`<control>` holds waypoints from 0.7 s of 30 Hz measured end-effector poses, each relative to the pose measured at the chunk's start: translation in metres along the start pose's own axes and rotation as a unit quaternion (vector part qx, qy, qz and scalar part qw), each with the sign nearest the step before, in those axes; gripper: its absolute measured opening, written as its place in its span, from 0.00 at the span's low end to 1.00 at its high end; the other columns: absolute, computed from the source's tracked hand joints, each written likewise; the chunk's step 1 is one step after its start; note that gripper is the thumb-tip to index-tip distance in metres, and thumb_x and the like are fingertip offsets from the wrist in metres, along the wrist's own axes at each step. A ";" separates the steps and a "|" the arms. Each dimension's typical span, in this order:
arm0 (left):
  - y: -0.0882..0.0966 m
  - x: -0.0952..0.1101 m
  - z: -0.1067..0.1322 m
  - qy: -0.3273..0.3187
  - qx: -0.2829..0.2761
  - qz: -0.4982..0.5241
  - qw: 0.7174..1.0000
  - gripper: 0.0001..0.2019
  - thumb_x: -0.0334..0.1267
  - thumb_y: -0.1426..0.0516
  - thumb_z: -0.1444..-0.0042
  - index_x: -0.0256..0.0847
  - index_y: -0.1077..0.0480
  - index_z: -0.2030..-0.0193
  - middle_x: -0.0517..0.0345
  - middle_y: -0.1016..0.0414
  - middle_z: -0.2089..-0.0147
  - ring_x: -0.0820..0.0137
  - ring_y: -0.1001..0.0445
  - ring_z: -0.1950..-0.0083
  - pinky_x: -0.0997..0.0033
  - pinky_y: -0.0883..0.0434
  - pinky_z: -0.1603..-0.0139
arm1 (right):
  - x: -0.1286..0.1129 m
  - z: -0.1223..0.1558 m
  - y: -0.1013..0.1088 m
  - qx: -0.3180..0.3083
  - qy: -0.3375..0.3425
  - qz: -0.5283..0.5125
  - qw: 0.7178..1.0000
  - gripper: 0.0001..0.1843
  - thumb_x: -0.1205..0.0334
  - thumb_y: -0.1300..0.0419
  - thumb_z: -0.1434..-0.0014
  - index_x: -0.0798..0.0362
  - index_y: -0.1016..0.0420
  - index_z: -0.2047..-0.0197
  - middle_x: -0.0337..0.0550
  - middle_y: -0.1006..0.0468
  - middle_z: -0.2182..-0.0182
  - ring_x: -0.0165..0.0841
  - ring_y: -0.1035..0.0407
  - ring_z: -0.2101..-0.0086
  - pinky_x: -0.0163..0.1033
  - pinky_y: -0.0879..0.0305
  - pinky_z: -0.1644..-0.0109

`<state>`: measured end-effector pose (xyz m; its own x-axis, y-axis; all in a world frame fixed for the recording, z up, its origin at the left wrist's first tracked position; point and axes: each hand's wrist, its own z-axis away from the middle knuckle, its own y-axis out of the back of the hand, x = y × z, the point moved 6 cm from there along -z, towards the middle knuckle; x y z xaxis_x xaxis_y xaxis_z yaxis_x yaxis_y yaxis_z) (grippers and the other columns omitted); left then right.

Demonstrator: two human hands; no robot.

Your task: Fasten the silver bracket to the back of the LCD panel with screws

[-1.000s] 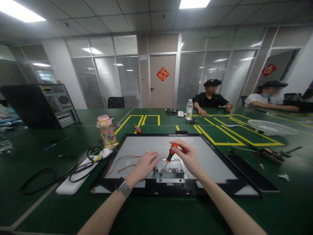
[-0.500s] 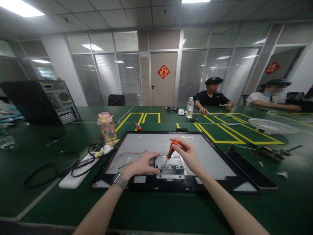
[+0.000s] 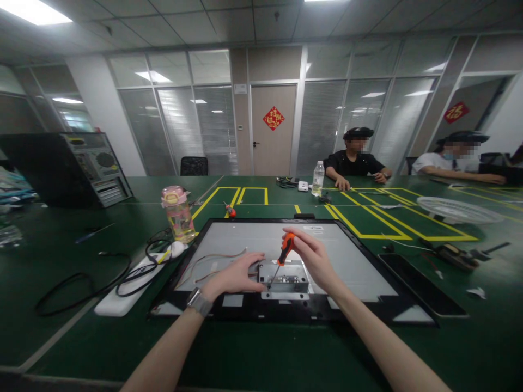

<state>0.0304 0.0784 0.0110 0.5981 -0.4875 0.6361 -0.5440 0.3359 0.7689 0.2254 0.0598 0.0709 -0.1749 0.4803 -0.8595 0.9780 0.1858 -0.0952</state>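
Observation:
A flat display panel (image 3: 343,261) with a black frame lies on the table in front of me. Fixed near its front edge is a silver metal bracket (image 3: 288,271). My right hand (image 3: 314,255) grips an orange and black screwdriver (image 3: 287,249), tilted, its shaft pointing down to the bracket's left front corner. At the bracket's left side rests my left hand (image 3: 239,274), thumb and fingers apart, holding nothing. Thin wires (image 3: 220,255) run over the panel beside that hand.
Left of the panel are a pink-lidded bottle (image 3: 178,215), a white power strip (image 3: 122,296) and black cables. A computer tower (image 3: 53,171) stands farther left. To the right lie a dark slab (image 3: 423,286) and a white round grille (image 3: 457,209). Two people sit across the table.
Almost nothing differs. The view has shifted very slightly, and both hands and the screwdriver keep nearly the same place at the bracket.

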 end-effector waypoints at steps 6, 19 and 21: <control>0.001 0.004 0.001 0.016 -0.005 -0.004 1.000 0.41 0.42 0.34 0.56 0.38 0.40 0.35 0.45 0.42 0.31 0.53 0.43 0.31 0.56 0.45 0.31 | 0.008 -0.001 -0.002 0.007 -0.026 -0.045 0.999 0.14 0.52 0.32 0.47 0.48 0.20 0.59 0.41 0.19 0.65 0.36 0.25 0.64 0.45 0.30 0.53; 0.000 0.006 0.002 0.014 -0.005 0.009 1.000 0.40 0.42 0.34 0.56 0.39 0.40 0.35 0.45 0.42 0.31 0.53 0.42 0.32 0.56 0.45 0.31 | 0.004 0.001 -0.013 -0.037 -0.064 -0.141 0.987 0.19 0.48 0.33 0.45 0.45 0.21 0.52 0.43 0.19 0.60 0.37 0.26 0.59 0.49 0.34 0.46; 0.001 0.008 0.002 0.012 -0.004 0.004 1.000 0.40 0.43 0.34 0.55 0.39 0.40 0.35 0.45 0.42 0.32 0.54 0.42 0.32 0.57 0.45 0.31 | 0.006 0.001 -0.011 -0.034 -0.063 -0.136 0.988 0.17 0.48 0.32 0.47 0.45 0.20 0.56 0.42 0.19 0.63 0.36 0.26 0.60 0.48 0.34 0.46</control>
<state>0.0336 0.0735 0.0162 0.6074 -0.4650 0.6441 -0.5441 0.3473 0.7638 0.2133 0.0595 0.0666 -0.4109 0.2941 -0.8629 0.8857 0.3530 -0.3015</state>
